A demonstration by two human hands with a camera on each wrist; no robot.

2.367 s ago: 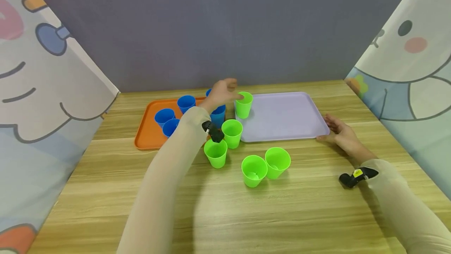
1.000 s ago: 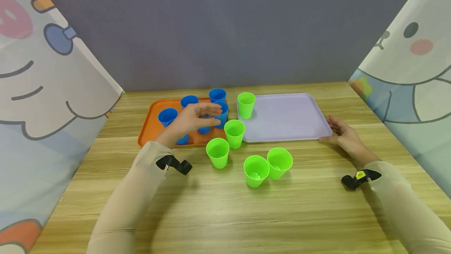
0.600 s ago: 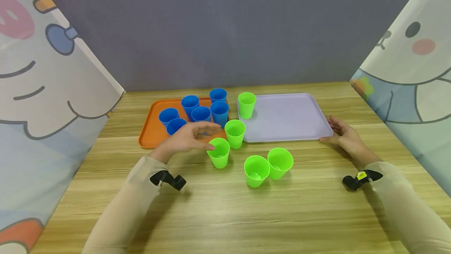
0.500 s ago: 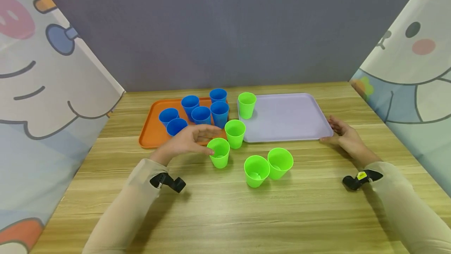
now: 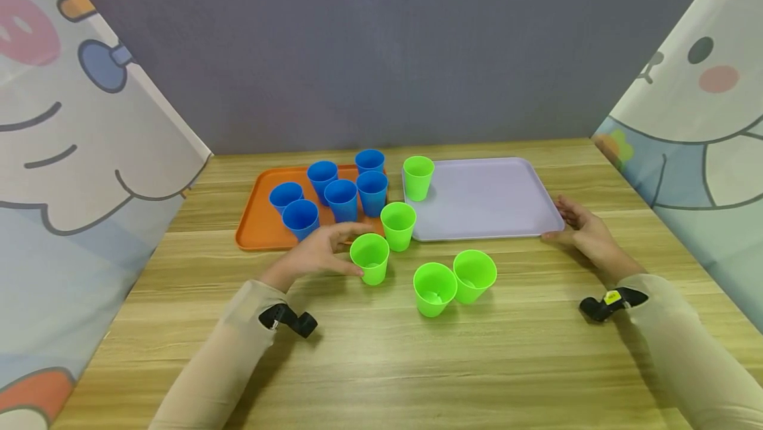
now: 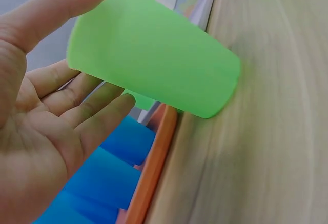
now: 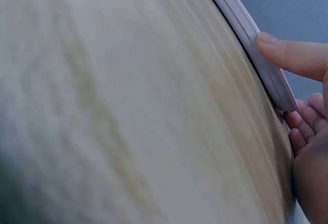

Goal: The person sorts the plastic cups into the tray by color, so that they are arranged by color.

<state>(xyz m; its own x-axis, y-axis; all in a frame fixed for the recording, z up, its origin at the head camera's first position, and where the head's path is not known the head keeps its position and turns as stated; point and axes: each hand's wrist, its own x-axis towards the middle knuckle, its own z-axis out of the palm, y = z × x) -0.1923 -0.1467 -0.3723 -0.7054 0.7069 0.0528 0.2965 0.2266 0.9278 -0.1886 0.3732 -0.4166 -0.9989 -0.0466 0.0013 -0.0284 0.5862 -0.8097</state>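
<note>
Just in front of the orange tray, the left hand reaches in from the side, its fingers spread about a green cup, thumb and fingers on opposite sides; whether they press it cannot be told. The cup stands upright on the wood-grained tabletop, open-topped, smooth-walled and tapered toward its base. The right hand pinches a corner of the flat, raised-rim lilac tray.
</note>
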